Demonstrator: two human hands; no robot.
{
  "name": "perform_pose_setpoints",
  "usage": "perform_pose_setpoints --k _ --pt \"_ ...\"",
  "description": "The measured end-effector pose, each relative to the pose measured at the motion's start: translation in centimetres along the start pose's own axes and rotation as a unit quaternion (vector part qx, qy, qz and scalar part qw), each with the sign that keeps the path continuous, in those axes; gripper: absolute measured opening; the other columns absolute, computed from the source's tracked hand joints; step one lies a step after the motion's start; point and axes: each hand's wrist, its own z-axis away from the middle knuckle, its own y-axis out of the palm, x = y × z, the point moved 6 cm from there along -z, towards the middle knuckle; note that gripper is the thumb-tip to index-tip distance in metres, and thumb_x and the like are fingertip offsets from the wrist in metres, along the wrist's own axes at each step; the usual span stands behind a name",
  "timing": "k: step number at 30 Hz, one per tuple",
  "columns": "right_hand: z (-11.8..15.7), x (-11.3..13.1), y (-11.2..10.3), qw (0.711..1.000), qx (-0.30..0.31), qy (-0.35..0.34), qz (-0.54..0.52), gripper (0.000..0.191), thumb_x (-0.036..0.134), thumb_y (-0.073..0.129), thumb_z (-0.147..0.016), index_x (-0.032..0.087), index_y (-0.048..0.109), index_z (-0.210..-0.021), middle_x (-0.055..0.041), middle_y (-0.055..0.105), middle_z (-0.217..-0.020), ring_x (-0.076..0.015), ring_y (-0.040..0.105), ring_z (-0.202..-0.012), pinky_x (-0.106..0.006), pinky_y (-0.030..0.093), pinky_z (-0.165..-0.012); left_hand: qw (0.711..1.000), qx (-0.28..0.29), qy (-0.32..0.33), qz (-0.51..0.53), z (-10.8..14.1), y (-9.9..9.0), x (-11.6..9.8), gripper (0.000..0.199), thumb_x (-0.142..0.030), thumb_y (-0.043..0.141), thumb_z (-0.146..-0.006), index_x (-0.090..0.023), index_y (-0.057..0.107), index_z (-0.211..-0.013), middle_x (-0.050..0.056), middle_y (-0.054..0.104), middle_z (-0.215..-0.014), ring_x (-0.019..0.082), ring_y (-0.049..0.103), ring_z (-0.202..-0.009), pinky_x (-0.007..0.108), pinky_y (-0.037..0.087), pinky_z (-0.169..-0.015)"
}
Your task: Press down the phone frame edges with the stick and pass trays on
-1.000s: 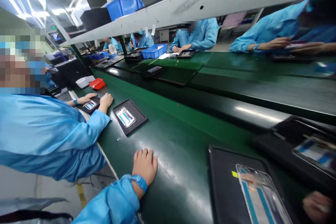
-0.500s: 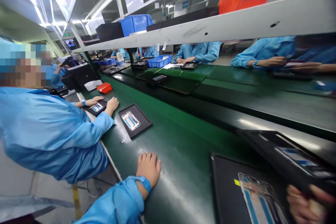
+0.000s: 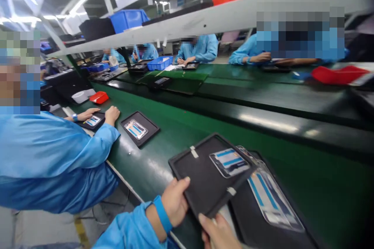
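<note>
A black tray (image 3: 201,179) with a raised rim and pale tape pieces is held tilted above the green bench. In it lies a phone frame (image 3: 229,161) with two blue strips. My left hand (image 3: 175,200), with a blue band at the wrist, grips the tray's left edge, thumb on top. My right hand (image 3: 219,231) pinches the near edge of the same tray. Under and to the right of it, a second black tray (image 3: 254,218) rests on the bench, bearing another phone frame (image 3: 274,196) with blue strips, partly covered by the held tray.
Farther left on the green bench (image 3: 163,151) lies another black tray (image 3: 146,134) with a phone frame. Beyond it, a co-worker's hands (image 3: 111,114) are at a similar tray near a red bin (image 3: 99,97). A white shelf beam (image 3: 181,25) crosses overhead.
The held tray has come leftward from the right edge into the middle. My left hand has left the bench surface and taken hold of it. The view has turned slightly right.
</note>
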Motion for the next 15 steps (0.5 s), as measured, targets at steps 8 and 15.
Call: perform_pose_setpoints --k 8,15 --pt "4.2 1.0 4.0 0.971 0.175 0.017 0.163 0.033 0.043 0.055 -0.068 0.017 0.052 -0.088 0.0066 0.044 -0.054 -0.0049 0.034 -0.037 -0.018 0.026 -0.036 0.974 -0.163 -0.119 -0.103 2.1 -9.4 -5.0 0.033 -0.016 0.055 -0.071 -0.007 0.058 -0.103 0.012 0.068 -0.075 0.024 0.064 -0.071 0.039 0.051 -0.072" --pt "5.0 3.1 -0.7 0.971 0.086 -0.006 0.224 0.028 0.042 0.047 -0.075 0.017 0.058 -0.084 0.0008 0.056 -0.066 -0.0084 0.044 -0.049 -0.020 0.034 -0.044 0.936 -0.256 -0.184 -0.155 2.2 -13.9 -8.5 0.025 -0.019 0.047 -0.077 -0.006 0.061 -0.092 0.011 0.067 -0.063 0.024 0.064 -0.061 0.037 0.054 -0.063"
